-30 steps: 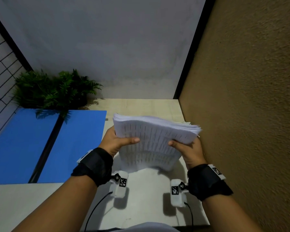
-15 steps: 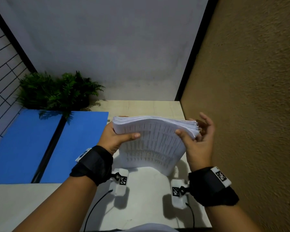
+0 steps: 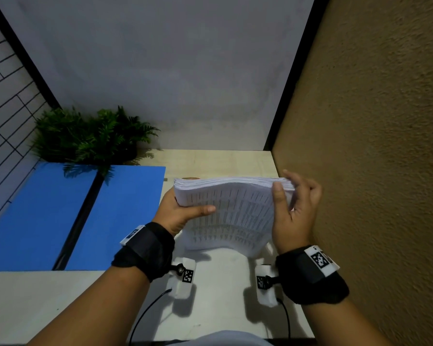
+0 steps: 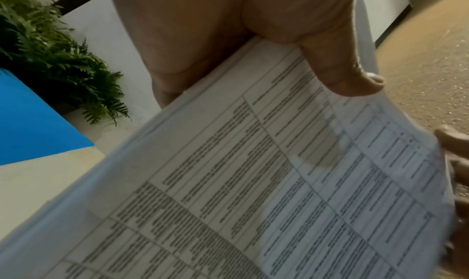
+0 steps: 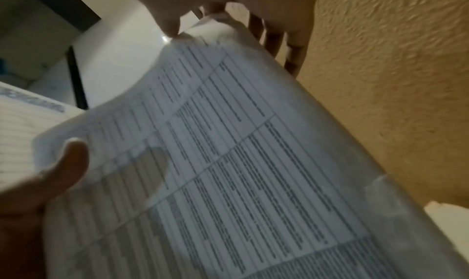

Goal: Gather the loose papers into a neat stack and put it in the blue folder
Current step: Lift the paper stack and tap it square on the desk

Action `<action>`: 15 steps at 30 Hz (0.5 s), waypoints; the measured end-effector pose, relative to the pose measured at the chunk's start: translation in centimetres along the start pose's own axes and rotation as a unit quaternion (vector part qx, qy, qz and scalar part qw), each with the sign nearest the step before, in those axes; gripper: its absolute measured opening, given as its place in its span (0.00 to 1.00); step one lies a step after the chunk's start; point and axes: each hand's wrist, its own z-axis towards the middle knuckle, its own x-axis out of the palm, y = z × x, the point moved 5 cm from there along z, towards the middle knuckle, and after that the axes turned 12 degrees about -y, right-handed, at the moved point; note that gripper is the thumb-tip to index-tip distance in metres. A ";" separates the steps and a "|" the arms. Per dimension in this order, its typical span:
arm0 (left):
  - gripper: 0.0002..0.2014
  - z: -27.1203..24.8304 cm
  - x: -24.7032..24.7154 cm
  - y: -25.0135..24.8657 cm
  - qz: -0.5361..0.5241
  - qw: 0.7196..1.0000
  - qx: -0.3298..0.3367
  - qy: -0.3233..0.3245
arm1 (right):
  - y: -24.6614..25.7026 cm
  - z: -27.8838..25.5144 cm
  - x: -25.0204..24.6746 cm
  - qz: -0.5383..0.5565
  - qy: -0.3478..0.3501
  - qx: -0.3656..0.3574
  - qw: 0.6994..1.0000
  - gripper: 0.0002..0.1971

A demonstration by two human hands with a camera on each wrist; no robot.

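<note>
Still apart — paper stack (image 3: 231, 216), blue folder (image 3: 120, 216).

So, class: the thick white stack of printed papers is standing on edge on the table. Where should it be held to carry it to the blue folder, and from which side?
Hold the thick white stack of printed papers at its two short side edges, one hand from each side. The left hand already grips its left edge there, thumb in front; the right hand is at the right edge.
</note>
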 end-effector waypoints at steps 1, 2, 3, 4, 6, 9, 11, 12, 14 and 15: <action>0.39 0.0 -0.1 0.0 0.000 1.000 0.004 0.000 | 0.3 -0.2 0.2 -0.001 0.016 -0.024 1.000 0.18; 0.41 0.0 -0.2 0.0 -0.002 1.000 0.010 0.002 | 0.7 -0.5 0.3 -0.002 0.035 -0.054 0.998 0.17; 0.43 0.1 -0.2 0.0 -0.005 1.000 0.015 0.001 | 0.7 -0.7 0.4 -0.005 0.045 -0.068 0.997 0.17; 0.45 0.1 -0.2 -0.1 -0.010 1.000 0.019 -0.004 | 0.6 -0.7 0.4 -0.009 0.041 -0.054 0.998 0.18; 0.47 0.1 -0.2 -0.3 -0.014 0.999 0.027 -0.019 | -0.1 -0.4 0.2 -0.010 0.027 0.012 1.000 0.21; 0.49 0.3 0.1 -0.3 0.000 0.999 0.040 -0.011 | 0.5 -0.7 0.6 -0.006 0.055 -0.027 0.998 0.20; 0.51 0.3 0.3 -0.3 0.000 0.999 0.042 -0.005 | 0.5 -0.8 0.6 -0.006 0.052 -0.033 0.998 0.20; 0.54 0.3 0.3 -0.3 -0.001 0.999 0.042 -0.007 | 0.3 -0.7 0.5 -0.005 0.035 -0.003 0.999 0.19; 0.59 0.1 0.4 -0.4 0.002 0.999 0.050 -0.015 | 0.1 -0.5 0.6 -0.001 0.017 0.041 0.999 0.18; 0.60 0.0 0.4 -0.4 0.003 0.998 0.052 -0.016 | 0.4 -0.6 0.8 -0.006 0.021 0.024 0.999 0.17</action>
